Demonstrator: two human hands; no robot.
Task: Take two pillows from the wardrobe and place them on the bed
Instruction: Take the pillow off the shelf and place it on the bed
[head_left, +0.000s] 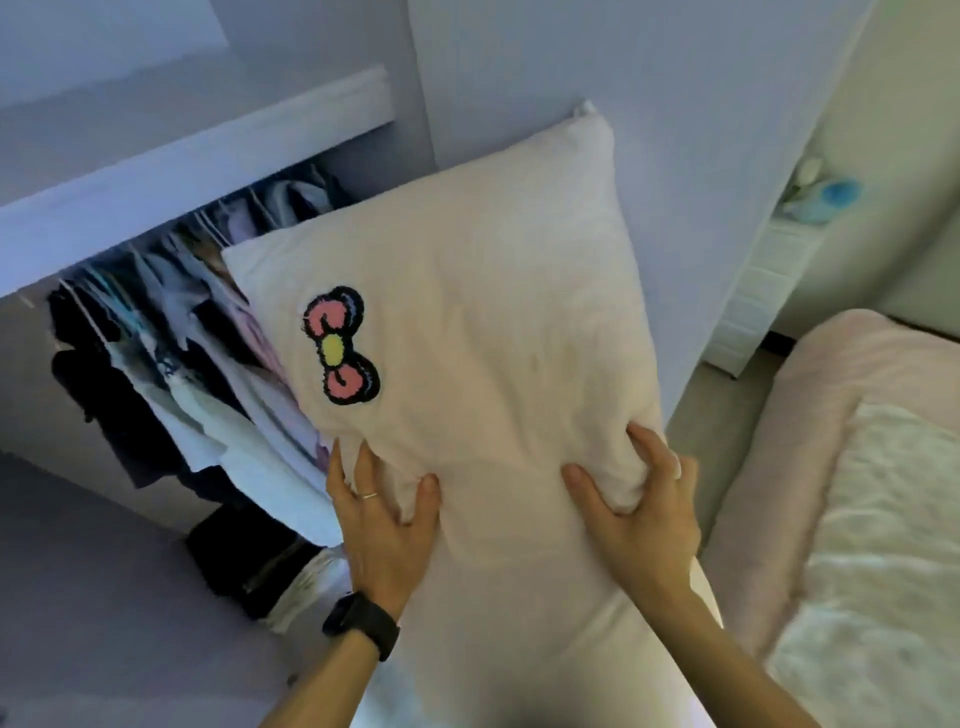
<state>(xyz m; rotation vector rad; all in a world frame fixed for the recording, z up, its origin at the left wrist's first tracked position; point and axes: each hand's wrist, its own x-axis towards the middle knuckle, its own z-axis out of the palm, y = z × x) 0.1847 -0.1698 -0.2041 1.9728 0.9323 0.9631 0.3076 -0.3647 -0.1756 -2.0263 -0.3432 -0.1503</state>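
Note:
A large cream pillow (483, 291) with a pink bow patch fills the middle of the head view, held up in front of the open wardrobe (171, 322). My left hand (384, 525), with a ring and a dark wrist band, grips its lower left part. My right hand (639, 504) pinches the fabric at its lower right edge. The bed (872, 519), with a pink cover and a pale fluffy blanket, lies at the right. No second pillow shows.
Several clothes hang on a rail inside the wardrobe under a white shelf (197, 171). A white drawer unit (763, 291) with a blue object on top stands against the far wall beyond the bed. A closed wardrobe door (623, 78) rises behind the pillow.

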